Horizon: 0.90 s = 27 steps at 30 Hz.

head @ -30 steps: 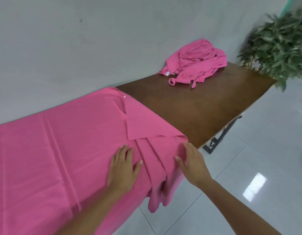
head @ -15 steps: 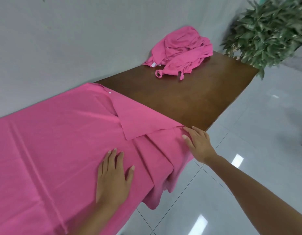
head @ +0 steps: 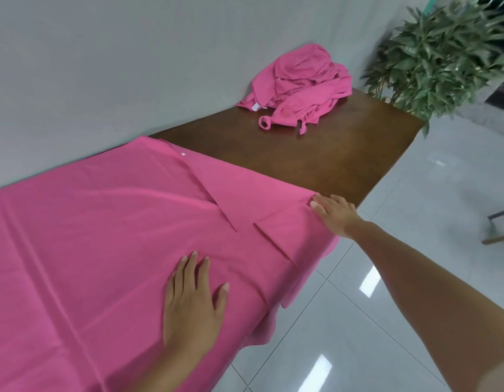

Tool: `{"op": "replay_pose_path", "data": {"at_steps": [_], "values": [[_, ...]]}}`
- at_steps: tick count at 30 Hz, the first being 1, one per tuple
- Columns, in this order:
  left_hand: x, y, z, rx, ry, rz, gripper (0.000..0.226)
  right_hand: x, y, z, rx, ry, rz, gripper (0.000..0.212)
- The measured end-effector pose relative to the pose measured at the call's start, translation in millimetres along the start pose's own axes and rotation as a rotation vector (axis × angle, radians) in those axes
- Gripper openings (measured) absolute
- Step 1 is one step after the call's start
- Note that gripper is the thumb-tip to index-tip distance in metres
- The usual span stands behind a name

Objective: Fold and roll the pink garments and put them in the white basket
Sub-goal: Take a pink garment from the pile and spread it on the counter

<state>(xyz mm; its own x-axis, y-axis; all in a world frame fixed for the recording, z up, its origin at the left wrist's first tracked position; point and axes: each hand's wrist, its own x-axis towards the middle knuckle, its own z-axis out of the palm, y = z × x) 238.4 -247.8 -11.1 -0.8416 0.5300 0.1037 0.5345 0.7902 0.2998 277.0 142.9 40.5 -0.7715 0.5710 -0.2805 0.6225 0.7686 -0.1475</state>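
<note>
A large pink garment point(head: 103, 236) lies spread flat over the left part of the brown wooden table point(head: 316, 162), with a white button near its collar and its right edge hanging over the table's front. My left hand point(head: 192, 301) rests flat on the cloth, fingers straight. My right hand point(head: 334, 213) presses with straight fingers on the garment's right corner at the table edge. A second pink garment point(head: 299, 89) sits crumpled in a heap at the far end of the table by the wall. No white basket is in view.
A grey wall point(head: 132, 66) runs along the table's back. A leafy green plant point(head: 443, 52) stands past the table's far end. Glossy white tiled floor point(head: 401, 278) lies to the right, with part of a dark frame point(head: 500, 227) at the right edge.
My right hand has slid farther right and away along the garment's corner, flattening its folds. My left hand stays flat on the cloth. The view has shifted slightly.
</note>
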Motion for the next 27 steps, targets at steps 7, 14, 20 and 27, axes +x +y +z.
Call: {"op": "replay_pose_path", "data": {"at_steps": [7,14,20,27], "values": [[4.4,7.8,5.5,-0.027,0.048,-0.056,0.064,29.1,-1.8,-21.3,-0.023,-0.073,0.052,0.060],[12.9,32.7,9.7,-0.063,0.123,-0.258,0.057,72.4,21.2,-18.9,-0.019,-0.044,-0.082,0.056],[14.5,42.8,19.8,0.049,0.127,-0.274,0.057,80.1,46.0,-17.8,0.152,0.096,-0.255,0.069],[14.4,50.3,18.2,0.063,0.167,-0.290,0.057,19.6,99.3,17.5,0.254,0.225,-0.528,0.074]]}}
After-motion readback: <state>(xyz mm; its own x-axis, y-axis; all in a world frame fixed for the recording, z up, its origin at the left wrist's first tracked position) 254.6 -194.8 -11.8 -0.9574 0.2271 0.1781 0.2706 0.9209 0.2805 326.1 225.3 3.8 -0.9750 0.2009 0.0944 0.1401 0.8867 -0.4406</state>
